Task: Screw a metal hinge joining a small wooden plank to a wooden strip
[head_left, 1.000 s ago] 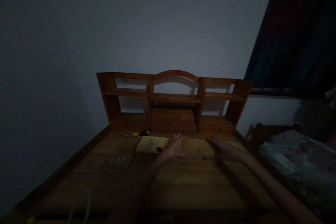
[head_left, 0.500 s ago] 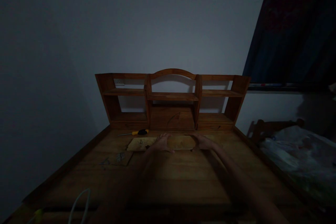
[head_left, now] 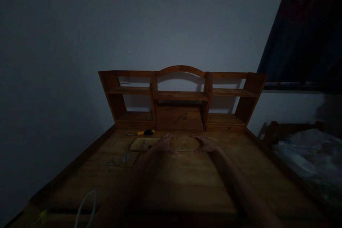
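Note:
My left hand (head_left: 165,143) and my right hand (head_left: 205,144) grip the two ends of a small flat wooden board (head_left: 185,144) on the desk, thumbs at its near edge and fingers at its far edge. To the left, partly behind my left hand, lies another pale wooden piece (head_left: 140,144) with a small dark part on it. Nearer to me is a thin flat square piece (head_left: 133,159) with small metal parts (head_left: 125,157) on and beside it. Behind these rests a screwdriver (head_left: 146,132) with a yellow and black handle.
A wooden desk (head_left: 184,181) carries a shelf unit (head_left: 181,95) along its back, against the wall. A pale cable loop (head_left: 87,203) hangs at the near left edge. Clear plastic sheeting (head_left: 304,153) lies at the right beyond the desk. The room is dim.
The camera view has shifted slightly, so the desk and shelf sit a little differently in the picture. Both hands stay at the board's ends.

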`<control>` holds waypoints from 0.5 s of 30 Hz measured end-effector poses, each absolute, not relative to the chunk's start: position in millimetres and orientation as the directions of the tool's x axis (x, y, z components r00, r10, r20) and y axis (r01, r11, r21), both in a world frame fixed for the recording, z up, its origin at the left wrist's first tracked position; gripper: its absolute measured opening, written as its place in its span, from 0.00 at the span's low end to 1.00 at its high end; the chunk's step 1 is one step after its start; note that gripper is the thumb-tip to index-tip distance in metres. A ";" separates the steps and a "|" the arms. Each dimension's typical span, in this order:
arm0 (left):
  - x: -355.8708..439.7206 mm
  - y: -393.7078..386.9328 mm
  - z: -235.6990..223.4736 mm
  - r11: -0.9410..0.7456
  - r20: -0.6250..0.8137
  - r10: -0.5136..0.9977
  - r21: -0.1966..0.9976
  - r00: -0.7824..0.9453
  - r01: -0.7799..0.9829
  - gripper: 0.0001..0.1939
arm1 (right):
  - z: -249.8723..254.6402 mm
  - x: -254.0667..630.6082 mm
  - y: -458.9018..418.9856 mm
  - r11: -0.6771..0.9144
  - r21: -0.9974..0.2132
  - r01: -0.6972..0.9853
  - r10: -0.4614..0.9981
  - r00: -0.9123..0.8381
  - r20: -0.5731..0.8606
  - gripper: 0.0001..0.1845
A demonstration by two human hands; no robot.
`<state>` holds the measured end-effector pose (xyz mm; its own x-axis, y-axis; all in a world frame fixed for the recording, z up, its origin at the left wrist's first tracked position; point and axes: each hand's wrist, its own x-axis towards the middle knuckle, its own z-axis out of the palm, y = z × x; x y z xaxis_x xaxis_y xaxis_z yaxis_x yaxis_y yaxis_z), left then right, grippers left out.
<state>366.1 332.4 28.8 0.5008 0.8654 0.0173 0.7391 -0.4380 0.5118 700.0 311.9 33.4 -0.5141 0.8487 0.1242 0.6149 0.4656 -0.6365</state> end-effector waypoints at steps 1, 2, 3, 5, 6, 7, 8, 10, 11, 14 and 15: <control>366.0 332.1 29.1 -0.436 0.016 0.867 0.507 0.498 0.743 0.56 | 32.0 700.2 312.8 0.464 -0.642 0.611 0.850 -0.510 0.129 0.52; 365.9 331.4 29.8 -0.436 0.020 0.869 0.503 0.495 0.746 0.56 | 30.6 700.3 313.3 0.463 -0.646 0.607 0.851 -0.507 0.134 0.52; 365.8 330.4 30.7 -0.438 0.026 0.870 0.499 0.492 0.748 0.56 | 29.3 700.3 313.3 0.463 -0.651 0.601 0.852 -0.505 0.140 0.52; 366.4 327.7 32.4 -0.453 0.049 0.867 0.491 0.495 0.744 0.55 | 26.5 699.6 311.9 0.463 -0.658 0.594 0.855 -0.495 0.154 0.52; 367.1 325.9 32.9 -0.465 0.062 0.864 0.483 0.500 0.742 0.55 | 24.9 698.7 310.6 0.461 -0.659 0.594 0.859 -0.486 0.163 0.51; 368.0 323.6 33.3 -0.478 0.078 0.860 0.470 0.505 0.742 0.55 | 23.3 697.5 309.1 0.460 -0.659 0.595 0.863 -0.474 0.174 0.51; 368.8 320.5 33.5 -0.498 0.101 0.853 0.451 0.512 0.741 0.55 | 21.6 696.0 307.5 0.458 -0.658 0.598 0.868 -0.459 0.187 0.50; 368.0 311.4 34.0 -0.558 0.186 0.825 0.407 0.533 0.723 0.52 | 18.7 691.9 303.8 0.454 -0.657 0.602 0.878 -0.427 0.216 0.48; 365.2 305.2 34.8 -0.585 0.251 0.811 0.393 0.529 0.709 0.48 | 17.6 689.5 301.9 0.453 -0.657 0.603 0.882 -0.410 0.232 0.46; 338.9 282.8 41.2 -0.572 0.462 0.805 0.438 0.372 0.694 0.28 | 16.2 682.2 296.7 0.439 -0.662 0.607 0.897 -0.342 0.280 0.38; 323.3 275.3 45.1 -0.543 0.481 0.816 0.451 0.320 0.708 0.21 | 16.4 680.1 295.5 0.432 -0.665 0.609 0.901 -0.318 0.294 0.35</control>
<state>323.3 275.3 45.1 0.3197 0.8161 0.4814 0.7082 -0.5434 0.4508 680.1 295.5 16.4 -0.3175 0.9014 0.2943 0.6091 0.4317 -0.6652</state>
